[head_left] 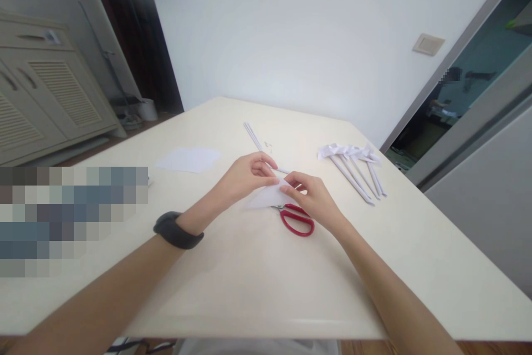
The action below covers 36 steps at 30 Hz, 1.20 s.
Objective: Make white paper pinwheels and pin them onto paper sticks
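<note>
Both hands pinch one small sheet of white paper [266,197] over the middle of the table. My left hand [253,173], with a black band on its wrist, grips its upper edge between thumb and fingers. From the right, my right hand [305,191] holds the paper's right corner. Beneath the paper and the right hand lie red-handled scissors [297,223]; their blades are mostly hidden. Just beyond the left hand, several thin white paper sticks [252,135] lie on the table.
White paper sheets [189,159] lie at the left. On the right rest several rolled paper sticks with crumpled paper tops [351,164]. Small scraps [268,146] lie near the thin sticks. A white wall [291,28] stands behind the table [249,283]. A blurred-out patch covers the left edge.
</note>
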{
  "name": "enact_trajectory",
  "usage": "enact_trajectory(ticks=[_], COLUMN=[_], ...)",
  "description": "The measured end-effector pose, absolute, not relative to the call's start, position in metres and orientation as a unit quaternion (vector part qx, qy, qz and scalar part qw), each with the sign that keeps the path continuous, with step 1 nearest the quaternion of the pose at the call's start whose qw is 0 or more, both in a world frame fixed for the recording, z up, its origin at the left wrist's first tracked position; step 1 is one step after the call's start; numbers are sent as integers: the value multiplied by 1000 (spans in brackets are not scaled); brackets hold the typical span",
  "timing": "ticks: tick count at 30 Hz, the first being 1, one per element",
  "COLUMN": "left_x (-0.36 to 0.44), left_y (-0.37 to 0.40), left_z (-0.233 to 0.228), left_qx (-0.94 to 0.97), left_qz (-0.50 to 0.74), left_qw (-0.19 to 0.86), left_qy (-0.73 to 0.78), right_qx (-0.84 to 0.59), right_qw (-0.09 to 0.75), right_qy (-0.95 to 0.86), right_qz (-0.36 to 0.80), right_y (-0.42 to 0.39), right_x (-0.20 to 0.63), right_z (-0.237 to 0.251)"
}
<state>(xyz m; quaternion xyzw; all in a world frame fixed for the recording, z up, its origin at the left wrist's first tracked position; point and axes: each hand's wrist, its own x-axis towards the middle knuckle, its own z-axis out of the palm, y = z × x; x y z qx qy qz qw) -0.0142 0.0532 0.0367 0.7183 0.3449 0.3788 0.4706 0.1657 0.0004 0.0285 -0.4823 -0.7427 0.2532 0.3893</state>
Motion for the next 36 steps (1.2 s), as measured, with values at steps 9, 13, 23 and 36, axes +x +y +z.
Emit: enact_trajectory(ticks=[9, 13, 23, 36], left_x=[-6, -6, -9, -14], left_y=[48, 49, 53, 60], left_z=[27, 25, 26, 24], left_qx=[754, 754, 752, 773], left_qz=[343, 333, 317, 262], left_qw=[462, 469, 472, 446], left_qy=[318, 316, 334, 368], right_qx=[-489, -497, -506, -509], right_qw=[420, 425, 418, 435], right_qy=[-720, -713, -702, -702], right_qz=[258, 252, 277, 241], right_y=[2, 3, 6, 9], right_x=[166, 166, 169, 178], right_z=[28, 27, 25, 27])
